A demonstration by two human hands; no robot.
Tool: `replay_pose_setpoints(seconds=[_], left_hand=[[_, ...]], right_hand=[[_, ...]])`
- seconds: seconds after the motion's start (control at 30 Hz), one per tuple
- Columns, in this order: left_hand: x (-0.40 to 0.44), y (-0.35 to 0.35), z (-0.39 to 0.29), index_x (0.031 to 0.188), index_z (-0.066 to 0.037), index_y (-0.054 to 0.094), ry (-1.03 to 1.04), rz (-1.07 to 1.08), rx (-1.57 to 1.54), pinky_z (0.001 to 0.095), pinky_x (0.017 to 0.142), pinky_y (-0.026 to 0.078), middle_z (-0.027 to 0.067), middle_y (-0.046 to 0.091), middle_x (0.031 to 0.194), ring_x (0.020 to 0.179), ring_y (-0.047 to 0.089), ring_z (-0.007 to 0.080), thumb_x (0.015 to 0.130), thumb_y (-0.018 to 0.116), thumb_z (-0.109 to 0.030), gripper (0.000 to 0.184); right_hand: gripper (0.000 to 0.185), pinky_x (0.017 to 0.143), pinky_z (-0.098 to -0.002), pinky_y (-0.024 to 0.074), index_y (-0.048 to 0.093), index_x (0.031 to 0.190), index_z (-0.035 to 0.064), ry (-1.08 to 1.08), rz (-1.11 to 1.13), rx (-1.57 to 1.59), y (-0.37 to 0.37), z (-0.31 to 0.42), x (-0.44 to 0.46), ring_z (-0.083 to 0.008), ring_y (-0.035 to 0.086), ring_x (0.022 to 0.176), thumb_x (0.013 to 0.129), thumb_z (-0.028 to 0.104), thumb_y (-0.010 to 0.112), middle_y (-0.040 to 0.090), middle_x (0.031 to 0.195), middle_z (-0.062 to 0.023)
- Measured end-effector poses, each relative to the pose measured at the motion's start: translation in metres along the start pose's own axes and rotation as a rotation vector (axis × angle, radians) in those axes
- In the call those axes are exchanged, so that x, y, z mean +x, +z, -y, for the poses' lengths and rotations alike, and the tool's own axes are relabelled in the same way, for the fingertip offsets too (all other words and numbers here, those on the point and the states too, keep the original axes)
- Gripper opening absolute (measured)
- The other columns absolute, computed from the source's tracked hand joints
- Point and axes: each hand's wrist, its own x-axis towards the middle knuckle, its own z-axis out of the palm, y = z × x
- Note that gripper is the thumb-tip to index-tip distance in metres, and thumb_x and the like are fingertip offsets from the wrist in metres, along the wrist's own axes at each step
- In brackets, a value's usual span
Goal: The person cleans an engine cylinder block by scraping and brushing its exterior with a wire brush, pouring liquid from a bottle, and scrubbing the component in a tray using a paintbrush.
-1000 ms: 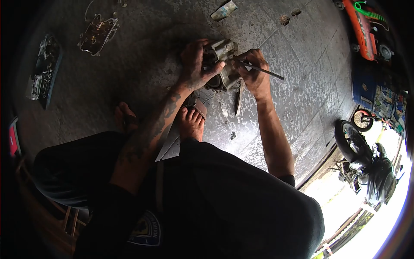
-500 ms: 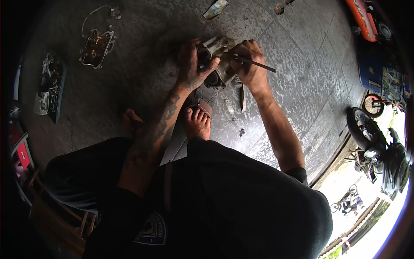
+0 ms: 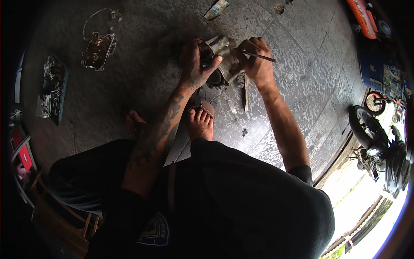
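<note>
Metal casting (image 3: 230, 65): at floor (image 3: 297, 90), between both hands; position nearly unchanged from previous frame. Left hand (image 3: 192, 64): grasping left side of casting, thumb across upper face; grip unchanged. Right hand (image 3: 258, 64): clenched around dark rod (image 3: 262, 56), at right side of casting; shifted slightly outward from casting. Rod: now nearer level, shorter length exposed. Rod tip contact with casting: cannot tell. Narrow strip (image 3: 246, 95): near side of casting. Open cover part (image 3: 98, 52): well left of casting.
</note>
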Motion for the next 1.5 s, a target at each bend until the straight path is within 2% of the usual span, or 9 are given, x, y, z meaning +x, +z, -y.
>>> replay_pose_setpoints(seconds=[0.37, 0.5, 0.83, 1.0, 1.07, 1.17, 1.23, 1.4, 1.5], left_hand=[[-0.004, 0.001, 0.010, 0.127, 0.000, 0.045, 0.064, 0.032, -0.011, 0.0457, 0.094, 0.041, 0.0190, 0.052, 0.119, 0.110, 0.049, 0.0346, 0.077, 0.076, -0.036, 0.069], [-0.005, 0.000, 0.008, 0.128, 0.000, 0.044, 0.057, 0.044, -0.072, 0.0462, 0.095, 0.040, 0.0201, 0.050, 0.120, 0.111, 0.048, 0.0348, 0.078, 0.075, -0.031, 0.066], [-0.005, -0.005, 0.009, 0.131, 0.004, 0.036, -0.131, 0.230, -0.201, 0.0437, 0.100, 0.037, 0.0197, 0.042, 0.122, 0.113, 0.044, 0.0300, 0.083, 0.070, -0.029, 0.067], [-0.005, -0.010, 0.008, 0.139, 0.002, 0.025, -0.196, 0.294, -0.131, 0.0396, 0.102, 0.035, 0.0187, 0.042, 0.131, 0.120, 0.043, 0.0268, 0.091, 0.063, -0.038, 0.074], [-0.005, -0.009, 0.004, 0.138, 0.003, 0.027, -0.209, 0.274, -0.154, 0.0412, 0.102, 0.036, 0.0189, 0.041, 0.129, 0.119, 0.043, 0.0276, 0.089, 0.065, -0.037, 0.074], [-0.007, -0.010, 0.000, 0.137, 0.003, 0.028, -0.241, 0.269, -0.181, 0.0428, 0.102, 0.036, 0.0192, 0.039, 0.129, 0.119, 0.042, 0.0286, 0.087, 0.068, -0.036, 0.074], [-0.006, -0.010, -0.005, 0.138, 0.003, 0.027, -0.247, 0.278, -0.188, 0.0428, 0.102, 0.036, 0.0193, 0.039, 0.130, 0.120, 0.042, 0.0288, 0.088, 0.067, -0.035, 0.075], [-0.005, -0.006, -0.017, 0.139, 0.004, 0.027, -0.265, 0.242, -0.297, 0.0427, 0.104, 0.034, 0.0204, 0.039, 0.133, 0.123, 0.041, 0.0295, 0.089, 0.066, -0.034, 0.074], [-0.012, -0.006, -0.001, 0.141, 0.004, 0.026, -0.309, 0.200, -0.161, 0.0443, 0.104, 0.033, 0.0224, 0.037, 0.135, 0.124, 0.039, 0.0322, 0.090, 0.063, -0.039, 0.076]], right_hand=[[0.017, 0.068, -0.0392, 0.0471, 0.068, 0.075, 0.0050, 0.274, -0.191, -0.084, -0.026, -0.058, -0.036, -0.0307, 0.060, 0.075, 0.080, 0.020, 0.074, 0.066, 0.077, -0.0109], [0.030, 0.058, -0.0361, 0.0468, 0.069, 0.081, 0.0019, 0.764, -0.207, 0.125, -0.022, -0.057, -0.096, -0.0264, 0.063, 0.062, 0.081, 0.031, 0.075, 0.068, 0.072, -0.0134], [0.056, 0.052, -0.0303, 0.0437, 0.072, 0.077, 0.0006, 1.396, -0.092, 0.502, 0.015, -0.051, -0.180, -0.0151, 0.056, 0.053, 0.081, 0.056, 0.068, 0.062, 0.060, -0.0071], [0.050, 0.066, -0.0377, 0.0505, 0.071, 0.082, -0.0002, 1.381, -0.124, 0.417, 0.039, -0.042, -0.201, -0.0272, 0.067, 0.064, 0.086, 0.049, 0.064, 0.066, 0.067, -0.0160], [0.039, 0.068, -0.0384, 0.0515, 0.070, 0.086, 0.0004, 1.099, -0.402, 0.214, 0.050, -0.022, -0.201, -0.0320, 0.067, 0.068, 0.090, 0.039, 0.063, 0.068, 0.073, -0.0187], [0.030, 0.080, -0.0414, 0.0485, 0.064, 0.104, 0.0043, 0.998, -0.356, 0.148, 0.047, 0.009, -0.191, -0.0369, 0.061, 0.092, 0.086, 0.028, 0.068, 0.064, 0.095, -0.0186], [0.047, 0.089, -0.0460, 0.0427, 0.053, 0.122, 0.0080, 0.881, -0.167, -0.025, 0.053, 0.018, -0.189, -0.0380, 0.049, 0.109, 0.081, 0.024, 0.071, 0.051, 0.112, -0.0179], [0.046, 0.085, -0.0485, 0.0452, 0.048, 0.122, 0.0053, 0.880, -0.046, -0.197, 0.080, 0.008, -0.197, -0.0411, 0.051, 0.105, 0.081, 0.015, 0.067, 0.052, 0.109, -0.0199], [0.034, 0.073, -0.0506, 0.0480, 0.045, 0.116, 0.0034, 0.735, -0.290, 0.221, 0.050, 0.029, -0.194, -0.0477, 0.058, 0.086, 0.084, 0.004, 0.058, 0.058, 0.095, -0.0246]])
